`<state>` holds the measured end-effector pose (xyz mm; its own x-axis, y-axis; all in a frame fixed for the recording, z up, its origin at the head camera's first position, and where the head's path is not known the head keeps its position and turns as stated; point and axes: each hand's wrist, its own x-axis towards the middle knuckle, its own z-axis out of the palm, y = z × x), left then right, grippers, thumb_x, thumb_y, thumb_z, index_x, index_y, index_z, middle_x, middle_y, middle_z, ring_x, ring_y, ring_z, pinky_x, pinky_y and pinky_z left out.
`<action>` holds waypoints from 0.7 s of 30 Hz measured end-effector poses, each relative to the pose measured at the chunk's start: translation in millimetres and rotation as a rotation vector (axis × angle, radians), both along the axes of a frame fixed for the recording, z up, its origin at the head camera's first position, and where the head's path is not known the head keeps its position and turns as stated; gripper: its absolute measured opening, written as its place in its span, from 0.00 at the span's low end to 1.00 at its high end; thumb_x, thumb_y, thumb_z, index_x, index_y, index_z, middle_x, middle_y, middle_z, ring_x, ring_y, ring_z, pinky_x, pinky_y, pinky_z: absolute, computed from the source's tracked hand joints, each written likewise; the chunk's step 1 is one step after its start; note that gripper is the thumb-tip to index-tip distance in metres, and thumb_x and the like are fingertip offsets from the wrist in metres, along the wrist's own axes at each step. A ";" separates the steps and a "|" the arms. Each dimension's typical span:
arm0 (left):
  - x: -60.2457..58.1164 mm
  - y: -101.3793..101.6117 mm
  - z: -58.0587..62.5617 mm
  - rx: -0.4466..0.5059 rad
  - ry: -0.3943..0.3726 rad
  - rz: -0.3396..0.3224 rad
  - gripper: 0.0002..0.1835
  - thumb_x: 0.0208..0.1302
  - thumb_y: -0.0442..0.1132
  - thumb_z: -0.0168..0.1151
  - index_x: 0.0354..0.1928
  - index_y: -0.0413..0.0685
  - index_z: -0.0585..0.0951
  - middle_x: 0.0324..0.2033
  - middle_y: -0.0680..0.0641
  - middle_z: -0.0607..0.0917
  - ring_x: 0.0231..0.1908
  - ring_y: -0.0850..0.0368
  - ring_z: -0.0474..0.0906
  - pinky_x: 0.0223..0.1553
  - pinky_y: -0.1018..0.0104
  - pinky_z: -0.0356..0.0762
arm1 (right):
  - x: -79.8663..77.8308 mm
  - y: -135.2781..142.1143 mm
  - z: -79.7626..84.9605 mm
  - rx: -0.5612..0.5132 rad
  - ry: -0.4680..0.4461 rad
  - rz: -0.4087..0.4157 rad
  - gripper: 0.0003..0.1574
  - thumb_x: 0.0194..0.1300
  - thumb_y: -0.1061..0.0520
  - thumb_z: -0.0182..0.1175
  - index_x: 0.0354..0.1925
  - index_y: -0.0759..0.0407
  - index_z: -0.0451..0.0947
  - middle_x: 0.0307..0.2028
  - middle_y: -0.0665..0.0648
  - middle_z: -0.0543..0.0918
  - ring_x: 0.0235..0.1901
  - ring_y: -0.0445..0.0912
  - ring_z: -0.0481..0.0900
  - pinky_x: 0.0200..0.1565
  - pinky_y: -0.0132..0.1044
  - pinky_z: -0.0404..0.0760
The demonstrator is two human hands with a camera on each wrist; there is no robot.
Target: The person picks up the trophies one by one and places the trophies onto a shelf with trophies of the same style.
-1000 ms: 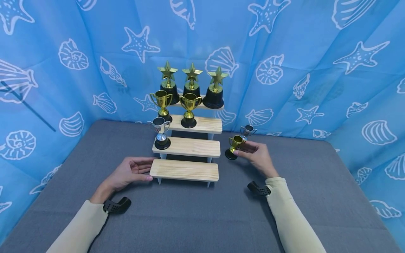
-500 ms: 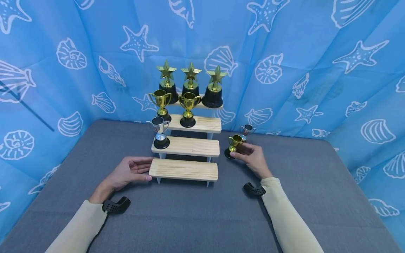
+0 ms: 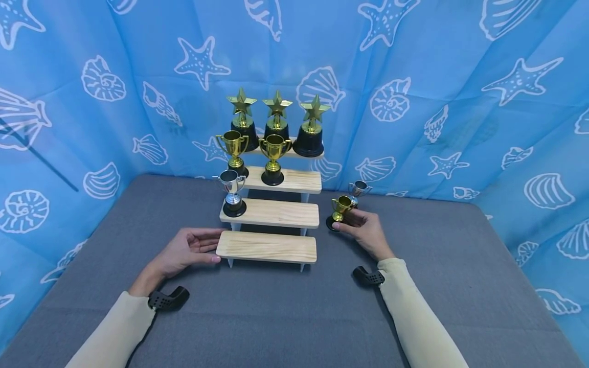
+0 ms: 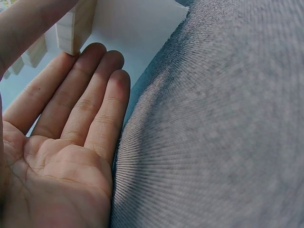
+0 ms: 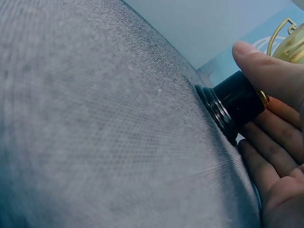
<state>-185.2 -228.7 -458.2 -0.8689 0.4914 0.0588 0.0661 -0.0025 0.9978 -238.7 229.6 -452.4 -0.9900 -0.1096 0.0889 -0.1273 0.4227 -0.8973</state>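
My right hand [image 3: 368, 235] holds a small gold trophy cup [image 3: 342, 204] low at its stem, thumb on the near side and fingers behind. The cup's black base [image 5: 237, 97] stands upright on the cloth, right of a stepped wooden stand [image 3: 267, 247]. Just behind it is a silver trophy cup [image 3: 359, 188], its base partly hidden. At the left end of the stand's lowest step, my left hand [image 3: 184, 253] lies palm up with fingers nearly straight. Those fingers [image 4: 102, 107] reach to the step's wooden end [image 4: 71, 31] and appear to touch it.
Three gold star trophies [image 3: 277, 115] stand on the top step. Below them are two gold cups [image 3: 274, 148], and another silver cup [image 3: 232, 184] is at the left of the step under those. Grey cloth [image 3: 276, 317] covers the table; a blue shell-patterned curtain [image 3: 414, 51] hangs behind.
My right wrist has shifted slightly left, and the thumb sits a little lower on the gold trophy cup. The cup has hardly moved. My left hand stays put.
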 end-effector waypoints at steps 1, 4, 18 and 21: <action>0.0 -0.1 -0.4 0.001 -0.001 0.000 0.40 0.54 0.21 0.72 0.67 0.17 0.63 0.64 0.21 0.69 0.58 0.59 0.80 0.60 0.63 0.78 | 0.1 -0.1 0.0 0.002 0.003 0.001 0.37 0.59 0.52 0.76 0.62 0.66 0.78 0.59 0.66 0.82 0.60 0.57 0.79 0.64 0.52 0.78; -0.1 -0.2 -1.3 0.006 -0.006 0.000 0.40 0.54 0.21 0.72 0.67 0.17 0.63 0.65 0.21 0.69 0.58 0.59 0.80 0.60 0.63 0.78 | 0.0 -0.6 -0.2 0.023 0.023 0.003 0.36 0.59 0.52 0.76 0.61 0.66 0.79 0.57 0.66 0.83 0.59 0.57 0.80 0.63 0.54 0.78; 0.2 -0.3 0.3 0.004 -0.003 -0.003 0.40 0.55 0.21 0.72 0.67 0.17 0.63 0.65 0.21 0.69 0.58 0.58 0.79 0.60 0.63 0.78 | -1.6 -2.9 -2.9 0.093 0.076 -0.029 0.26 0.61 0.55 0.75 0.54 0.68 0.84 0.51 0.66 0.86 0.54 0.58 0.81 0.60 0.55 0.79; 0.4 -0.3 0.7 0.006 -0.004 -0.003 0.40 0.55 0.21 0.72 0.67 0.17 0.63 0.65 0.20 0.69 0.58 0.58 0.79 0.61 0.63 0.78 | -0.8 -3.6 -1.7 0.097 0.068 -0.035 0.26 0.61 0.55 0.74 0.54 0.68 0.84 0.51 0.67 0.86 0.54 0.58 0.81 0.60 0.56 0.79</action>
<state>-184.8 -229.0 -457.5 -0.8677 0.4937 0.0578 0.0617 -0.0083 0.9981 -239.5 226.0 -454.1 -0.9854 -0.0866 0.1463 -0.1700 0.5120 -0.8420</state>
